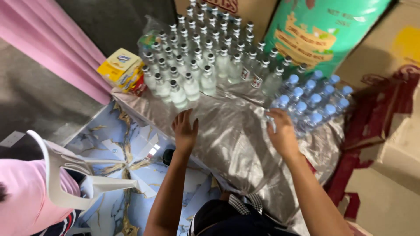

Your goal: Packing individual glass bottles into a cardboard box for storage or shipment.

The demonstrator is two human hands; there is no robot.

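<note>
My left hand (185,127) lies flat, fingers spread, on a crinkled clear plastic sheet (238,140) spread over the floor. It is just below a clear bottle with a black cap (179,94) in the front row of several rows of such bottles (205,48). My right hand (282,131) reaches toward a shrink-wrapped pack of blue-capped water bottles (313,102) and touches its near left edge; whether its fingers grip a bottle or the wrap is unclear.
A yellow carton (120,67) sits left of the bottles. A green printed sack (319,32) and cardboard boxes (393,48) stand behind. A white plastic chair (65,175) and a person in pink (22,196) are at lower left, on marble-patterned floor tiles (127,148).
</note>
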